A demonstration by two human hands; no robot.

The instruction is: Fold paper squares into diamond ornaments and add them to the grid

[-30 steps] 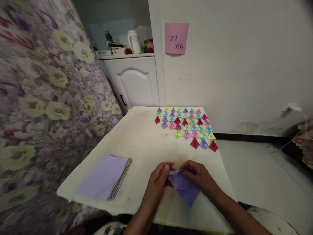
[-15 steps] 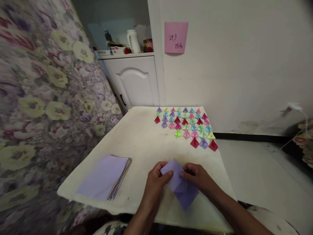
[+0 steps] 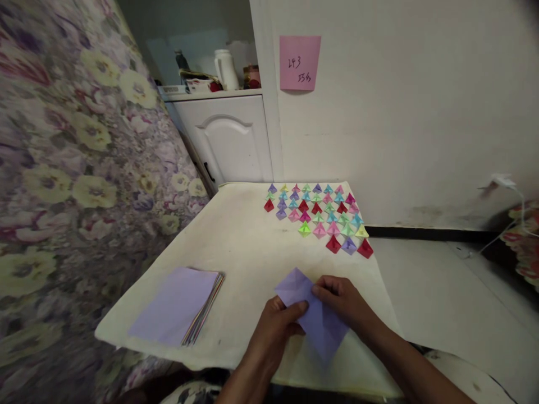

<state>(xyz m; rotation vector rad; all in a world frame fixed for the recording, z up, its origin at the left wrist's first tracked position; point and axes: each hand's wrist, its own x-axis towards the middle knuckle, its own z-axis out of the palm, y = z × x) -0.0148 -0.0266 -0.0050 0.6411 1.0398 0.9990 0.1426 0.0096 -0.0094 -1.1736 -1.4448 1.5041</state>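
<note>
A creased sheet of purple origami paper (image 3: 322,325) is held just above the near part of the table, one corner pointing away from me and one toward me. My left hand (image 3: 280,322) pinches its left side, thumb on top and fingers beneath. On the upper right edge, my right hand (image 3: 337,294) grips the paper between thumb and curled fingers. To the left lies a stack of coloured paper (image 3: 179,306) with a purple sheet on top. Beyond my hands, several small folded paper pieces (image 3: 320,213) stand in rows in many colours.
A cream cloth covers the table (image 3: 227,241). Behind it are a white cabinet (image 3: 236,134) and a wall with a pink note (image 3: 300,63). A floral curtain (image 3: 84,196) hangs along the left. A white jug (image 3: 226,70) stands on the shelf.
The purple paper has been opened out into a larger, flatter shape. My left hand has slid lower along its left side, while the right hand stays near the upper right edge.
</note>
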